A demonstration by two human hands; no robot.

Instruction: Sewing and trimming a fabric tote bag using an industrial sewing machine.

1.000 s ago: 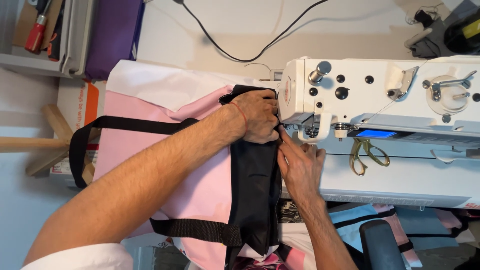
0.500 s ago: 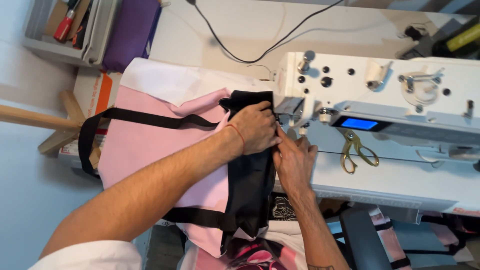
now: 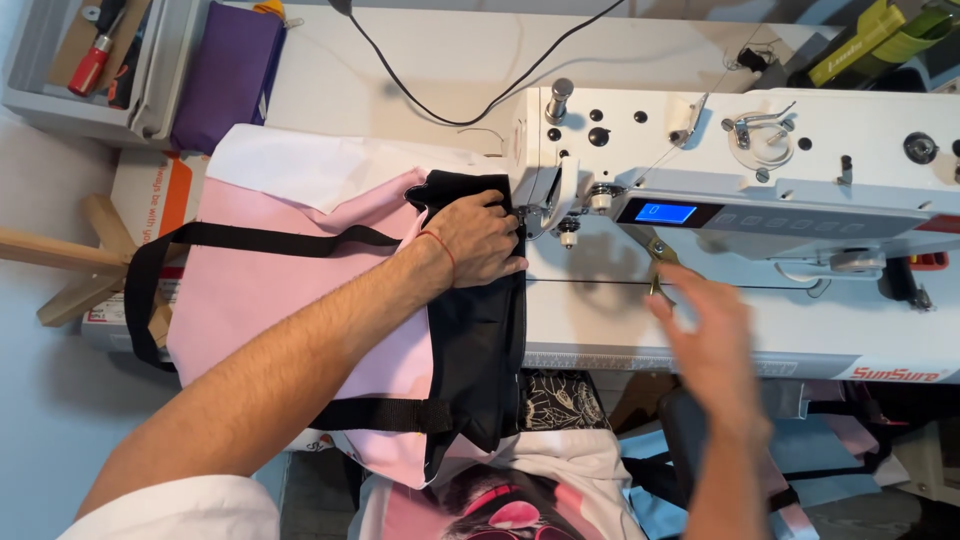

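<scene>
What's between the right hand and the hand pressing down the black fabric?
In the head view, bare white machine bed separates the right hand from the left hand on the black fabric; scissors lie just above the right hand.

I work in a sewing workshop: an industrial sewing machine [image 3: 740, 160] on my white table [image 3: 400, 70], a tool tray [image 3: 70, 60] alongside.

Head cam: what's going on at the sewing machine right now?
A person sits at a white sewing machine. The left hand presses flat on black fabric of a pink bag with black straps, right beside the needle area. The right hand, blurred, is off the fabric, open, over the machine bed close to a pair of scissors lying there. It holds nothing.
</scene>
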